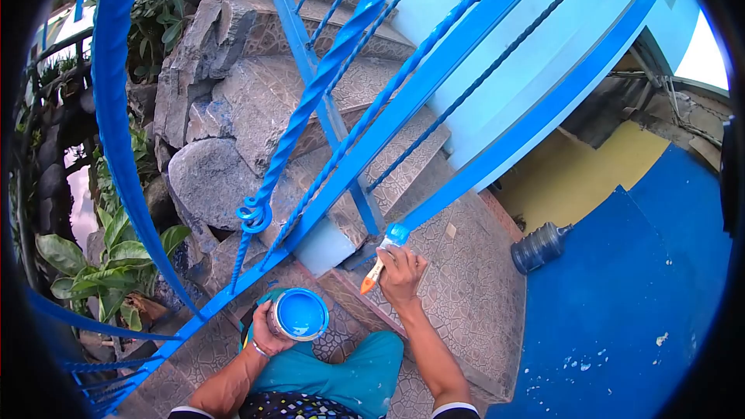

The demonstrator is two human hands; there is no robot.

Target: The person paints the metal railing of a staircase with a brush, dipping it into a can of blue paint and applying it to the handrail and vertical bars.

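Grasping an open paint can (325, 321) with the left hand (267, 332), curled around its left wall, above the teal trousers (326, 380) and with blue paint (301, 313) showing inside. Pinching a paintbrush (375, 271) in the right hand (403, 273), thumb and fingers near the ferrule, with blue-coated bristles (398, 233) seemingly touching the lower end of a blue flat rail (512, 136), over the upper-left corner of the tiled landing (466, 295). Well apart from both hands, just beyond the landing's right edge, lying on the blue floor (590, 302) as a ridged plastic water jug (539, 249). Probably light, stiff in the handle, soft and springy at the tip; best held by the dry handle. Likely heavier and spillable in the can's case, slippery where wet; best gripped low around the wall, kept level.
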